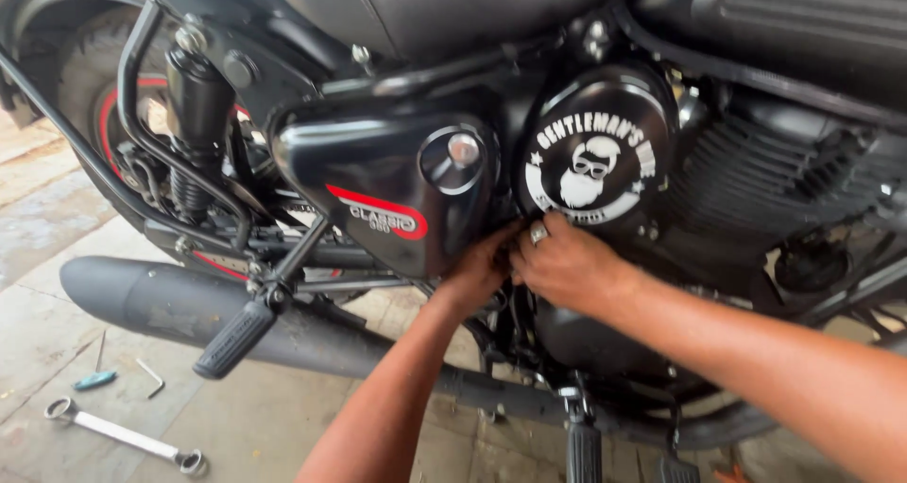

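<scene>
Your bare forearms and hands, one ring

Your left hand (477,271) and right hand (567,266) are both bare, with no gloves and no sleeves showing along either forearm. You wear a silver-coloured ring (539,234) with a dark face on a finger of your right hand.

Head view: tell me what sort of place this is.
Probably a motorcycle repair spot: a black motorcycle on a bare concrete floor, a ring spanner and hex key lying loose beside it.
</scene>
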